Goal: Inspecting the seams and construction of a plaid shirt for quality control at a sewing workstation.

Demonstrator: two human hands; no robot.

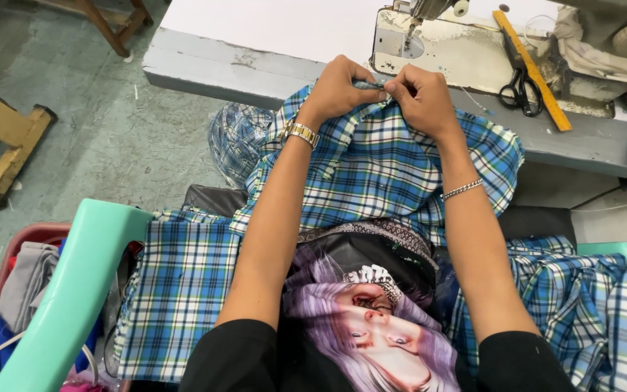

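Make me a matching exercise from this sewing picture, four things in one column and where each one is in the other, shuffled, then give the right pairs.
Things:
1. black scissors
2. yellow ruler
3. plaid garment
4. wristwatch

Places:
A. on the left wrist
B. pinched at its edge by the left hand and right hand
C. lying slantwise on the sewing machine bed, right of the scissors
D. on the machine bed, just left of the ruler

Pairs: 1-D, 2-C, 3-B, 4-A
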